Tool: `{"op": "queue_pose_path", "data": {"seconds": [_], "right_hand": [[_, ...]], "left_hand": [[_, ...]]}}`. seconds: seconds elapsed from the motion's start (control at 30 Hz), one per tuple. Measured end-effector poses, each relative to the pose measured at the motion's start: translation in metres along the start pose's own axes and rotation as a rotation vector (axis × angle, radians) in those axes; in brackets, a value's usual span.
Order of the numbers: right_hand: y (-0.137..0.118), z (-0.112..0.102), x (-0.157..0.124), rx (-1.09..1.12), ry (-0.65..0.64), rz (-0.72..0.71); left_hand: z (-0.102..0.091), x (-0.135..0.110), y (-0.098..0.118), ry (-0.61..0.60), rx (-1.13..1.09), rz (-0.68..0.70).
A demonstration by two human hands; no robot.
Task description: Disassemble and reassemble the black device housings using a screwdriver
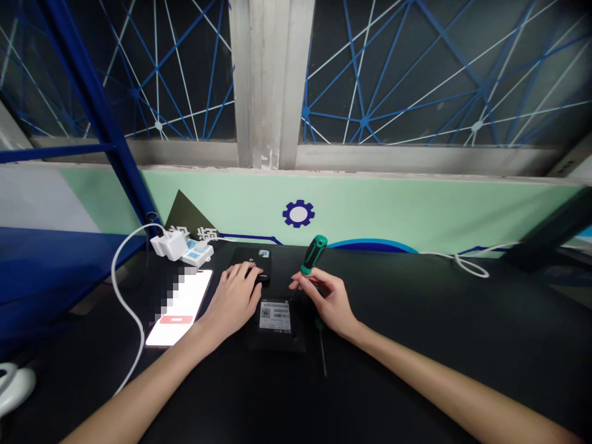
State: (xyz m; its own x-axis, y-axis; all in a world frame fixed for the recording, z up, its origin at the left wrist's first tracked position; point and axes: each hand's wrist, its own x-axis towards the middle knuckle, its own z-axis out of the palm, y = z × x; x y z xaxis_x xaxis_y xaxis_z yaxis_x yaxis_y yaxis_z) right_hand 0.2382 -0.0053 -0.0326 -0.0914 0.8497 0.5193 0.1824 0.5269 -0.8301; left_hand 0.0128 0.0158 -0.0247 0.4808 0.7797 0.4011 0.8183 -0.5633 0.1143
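A flat black device (277, 333) with a white barcode label (274, 315) lies on the dark table (416, 345) in front of me. My left hand (235, 297) rests palm-down by its upper left corner, fingers stretched over a small black part (261, 276). My right hand (324, 296) is closed in a pinch round the shaft of a green-and-black screwdriver (313, 254), whose handle points up and away and whose tip meets the device's upper right edge. A second thin screwdriver (322, 351) lies on the table under my right wrist.
A lit phone (180, 308) lies left of my left hand. Behind it sit a white charger (170, 244) and power strip (197, 251), with a white cable (121, 290) looping to the table's left edge. Another white cable (467, 264) lies at the back right. A green wall panel stands behind.
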Motion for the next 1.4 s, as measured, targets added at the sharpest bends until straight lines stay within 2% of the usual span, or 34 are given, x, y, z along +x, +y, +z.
{"op": "queue_pose_path", "data": {"seconds": [0.3,0.5,0.73,1.1,1.3,1.4], "right_hand": [[0.007,-0.001,-0.001,0.003,0.084,0.005],[0.010,-0.001,0.000,-0.001,0.110,0.044],[0.005,-0.003,0.000,-0.028,0.061,0.025],[-0.001,-0.011,0.001,-0.001,-0.088,-0.005],[-0.004,-0.007,0.002,0.114,-0.091,0.109],[-0.004,-0.006,0.002,0.053,-0.098,0.111]], "left_hand": [[-0.003,0.000,-0.001,-0.011,-0.037,-0.004],[-0.007,0.002,-0.001,0.029,-0.077,-0.016],[-0.003,0.001,-0.005,0.033,-0.087,-0.012],[-0.004,0.001,-0.002,0.009,-0.141,-0.035],[-0.005,0.001,-0.003,0.007,-0.140,-0.033],[-0.006,0.002,-0.001,0.025,-0.167,-0.032]]}}
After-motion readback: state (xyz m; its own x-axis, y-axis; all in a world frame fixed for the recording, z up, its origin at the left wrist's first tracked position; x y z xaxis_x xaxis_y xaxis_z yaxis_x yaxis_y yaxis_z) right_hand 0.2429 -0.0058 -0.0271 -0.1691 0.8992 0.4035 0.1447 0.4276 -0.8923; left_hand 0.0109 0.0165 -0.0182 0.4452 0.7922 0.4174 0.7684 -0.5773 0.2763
